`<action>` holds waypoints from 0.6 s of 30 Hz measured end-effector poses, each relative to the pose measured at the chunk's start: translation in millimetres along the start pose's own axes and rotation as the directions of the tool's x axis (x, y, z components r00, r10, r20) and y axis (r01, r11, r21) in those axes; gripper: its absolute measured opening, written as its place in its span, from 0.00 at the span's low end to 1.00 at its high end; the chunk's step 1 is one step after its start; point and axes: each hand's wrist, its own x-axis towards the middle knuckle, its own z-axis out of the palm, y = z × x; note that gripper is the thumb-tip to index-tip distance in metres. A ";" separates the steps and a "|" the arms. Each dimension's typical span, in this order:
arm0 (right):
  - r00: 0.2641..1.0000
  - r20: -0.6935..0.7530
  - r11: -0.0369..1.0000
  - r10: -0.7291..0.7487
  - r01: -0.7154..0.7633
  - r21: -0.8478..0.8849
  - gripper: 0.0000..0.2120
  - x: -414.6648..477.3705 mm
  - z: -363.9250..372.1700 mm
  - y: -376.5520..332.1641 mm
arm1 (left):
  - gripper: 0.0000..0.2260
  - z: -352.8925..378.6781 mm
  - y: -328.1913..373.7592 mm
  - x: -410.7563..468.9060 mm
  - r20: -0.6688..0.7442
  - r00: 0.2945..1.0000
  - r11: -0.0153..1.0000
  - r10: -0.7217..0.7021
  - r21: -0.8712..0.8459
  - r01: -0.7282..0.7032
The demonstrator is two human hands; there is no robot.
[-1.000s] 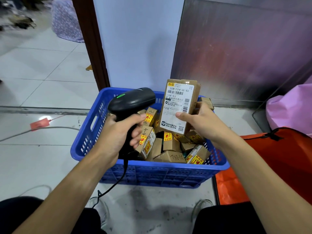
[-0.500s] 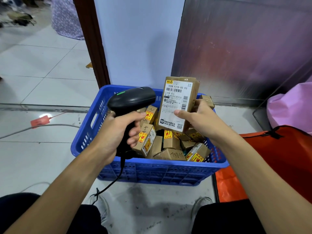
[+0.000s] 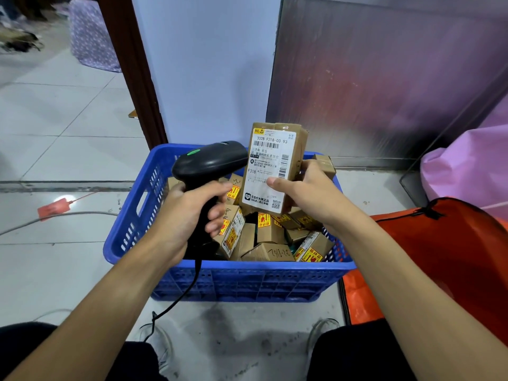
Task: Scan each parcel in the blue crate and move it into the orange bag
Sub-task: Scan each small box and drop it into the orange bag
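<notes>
My left hand (image 3: 189,215) grips the handle of a black barcode scanner (image 3: 210,163), whose head points right at a parcel. My right hand (image 3: 305,192) holds that brown cardboard parcel (image 3: 272,166) upright above the blue crate (image 3: 247,279), its white shipping label facing me. The thumb presses on the label. Several small brown parcels (image 3: 270,237) with yellow and red stickers lie in the crate below. The orange bag (image 3: 445,257) stands open on the floor just right of the crate.
A black cable (image 3: 178,301) runs from the scanner down over the crate's front wall to the floor. A pink bag (image 3: 467,171) sits behind the orange one. A metal panel and a white wall stand behind the crate. A red tag (image 3: 53,209) lies on the tiles at left.
The scanner and the parcel have drawn closer together; the scanner's head now nearly meets the parcel's left edge. The parcel has tilted a little to the right.
</notes>
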 end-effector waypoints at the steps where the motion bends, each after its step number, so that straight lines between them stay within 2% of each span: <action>1: 1.000 -0.002 1.000 -0.005 0.005 0.003 0.25 -1.1 -0.8 -1.3 | 0.11 2.2 0.4 1.4 0.010 1.000 1.000 0.005 0.002 -0.005; 8: 0.996 -0.094 0.984 0.006 0.011 0.179 0.27 -21.1 -28.2 -6.3 | 0.08 42.3 16.0 21.3 0.147 0.989 0.998 -0.020 0.069 0.010; 10: 0.985 -0.171 0.982 0.022 0.011 0.189 0.29 -32.6 -48.5 2.7 | 0.09 70.5 17.1 30.6 0.177 0.983 0.994 -0.047 0.104 0.029; 13: 0.955 -0.288 0.982 0.067 -0.012 0.190 0.36 -47.7 -80.7 21.1 | 0.11 116.6 14.2 45.1 0.210 0.976 0.996 -0.057 0.072 0.043; 18: 0.901 -0.387 0.924 0.197 -0.039 0.380 0.25 -78.2 -128.1 78.1 | 0.15 195.8 -21.4 63.6 0.288 0.953 0.985 -0.094 0.163 0.048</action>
